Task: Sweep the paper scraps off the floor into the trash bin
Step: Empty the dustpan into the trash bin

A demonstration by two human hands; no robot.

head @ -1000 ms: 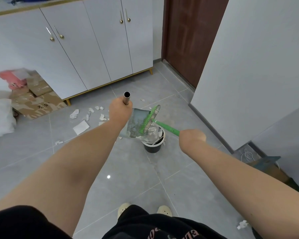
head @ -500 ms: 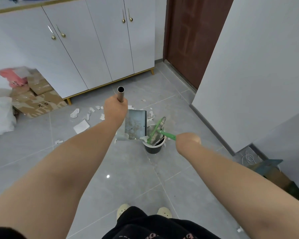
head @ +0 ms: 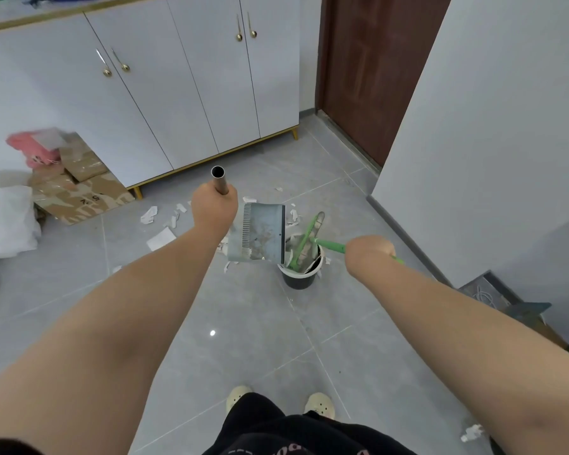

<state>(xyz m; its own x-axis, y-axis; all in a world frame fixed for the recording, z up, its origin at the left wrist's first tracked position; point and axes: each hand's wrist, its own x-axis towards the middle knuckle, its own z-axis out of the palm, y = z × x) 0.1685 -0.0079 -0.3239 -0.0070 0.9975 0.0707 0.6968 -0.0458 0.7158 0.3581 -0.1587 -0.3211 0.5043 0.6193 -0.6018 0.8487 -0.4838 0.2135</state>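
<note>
My left hand (head: pixel 213 207) grips the metal tube handle (head: pixel 219 182) of a grey dustpan (head: pixel 258 233), which hangs tilted just left of a small black trash bin (head: pixel 299 278). My right hand (head: pixel 368 256) grips the green handle (head: pixel 330 245) of a broom whose head (head: pixel 304 243) sits inside the bin's mouth. White paper scraps (head: pixel 161 238) lie scattered on the grey tile floor behind and left of the dustpan, with more scraps (head: pixel 293 217) just beyond the bin.
White cabinets (head: pixel 165 87) line the back wall, a brown door (head: pixel 368 70) stands at the right. Cardboard boxes (head: pixel 79 195) and white bags (head: pixel 5 221) sit at the left. A wall corner (head: pixel 408 178) and a box with cables (head: pixel 493 297) are on the right. One scrap (head: pixel 472 433) lies by my right foot.
The dustpan has swung from over the bin to its left and tipped more upright. The broom head has dropped into the bin's mouth.
</note>
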